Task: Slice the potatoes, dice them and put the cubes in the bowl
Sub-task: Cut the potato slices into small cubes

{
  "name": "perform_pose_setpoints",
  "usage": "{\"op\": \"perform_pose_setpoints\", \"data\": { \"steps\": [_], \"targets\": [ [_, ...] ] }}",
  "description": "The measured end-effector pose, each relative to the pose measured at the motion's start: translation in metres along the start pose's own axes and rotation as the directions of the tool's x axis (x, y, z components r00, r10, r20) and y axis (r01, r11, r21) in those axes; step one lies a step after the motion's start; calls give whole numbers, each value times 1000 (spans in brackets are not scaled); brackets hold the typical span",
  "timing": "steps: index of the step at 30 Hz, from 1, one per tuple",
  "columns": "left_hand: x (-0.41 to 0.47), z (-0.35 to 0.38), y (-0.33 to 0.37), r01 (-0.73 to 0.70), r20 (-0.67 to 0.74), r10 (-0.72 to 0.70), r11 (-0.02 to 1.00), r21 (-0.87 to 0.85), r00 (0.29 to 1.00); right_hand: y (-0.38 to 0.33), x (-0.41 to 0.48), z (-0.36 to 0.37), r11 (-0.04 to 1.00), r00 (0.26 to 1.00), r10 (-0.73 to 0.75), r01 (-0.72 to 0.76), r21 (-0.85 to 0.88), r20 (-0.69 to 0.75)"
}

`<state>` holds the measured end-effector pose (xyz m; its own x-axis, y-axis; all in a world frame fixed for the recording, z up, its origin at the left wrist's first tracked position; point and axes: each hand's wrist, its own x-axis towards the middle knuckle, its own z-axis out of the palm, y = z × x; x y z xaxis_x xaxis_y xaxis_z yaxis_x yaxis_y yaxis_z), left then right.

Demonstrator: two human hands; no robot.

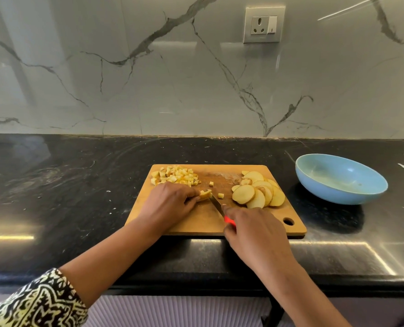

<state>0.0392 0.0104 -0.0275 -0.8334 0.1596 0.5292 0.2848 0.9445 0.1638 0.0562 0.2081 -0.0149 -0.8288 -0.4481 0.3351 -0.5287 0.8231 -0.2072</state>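
Observation:
On the wooden cutting board [196, 220] my left hand [170, 204] pinches a small stack of potato strips [205, 195]. My right hand [253, 230] grips a red-handled knife [217, 206] whose blade rests against those strips. A heap of potato cubes [175, 176] lies at the board's far left corner, and two loose cubes [221, 196] sit near the blade. Several round potato slices [257, 191] overlap on the board's right side. The light blue bowl [340, 179] stands to the right of the board and holds no cubes.
The board lies near the front edge of a black stone counter [78, 185]. A marble backsplash with a wall socket [264, 24] rises behind. Small scraps dot the counter left of the board.

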Motion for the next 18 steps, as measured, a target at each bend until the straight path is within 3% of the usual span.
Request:
{"op": "perform_pose_setpoints", "data": {
  "steps": [18],
  "targets": [
    [-4, -7, 0, 166, 94, -155, 977, -130, 983, 11, -3, -9, 993, 998, 56, -51, 110, -43]
  ]
}}
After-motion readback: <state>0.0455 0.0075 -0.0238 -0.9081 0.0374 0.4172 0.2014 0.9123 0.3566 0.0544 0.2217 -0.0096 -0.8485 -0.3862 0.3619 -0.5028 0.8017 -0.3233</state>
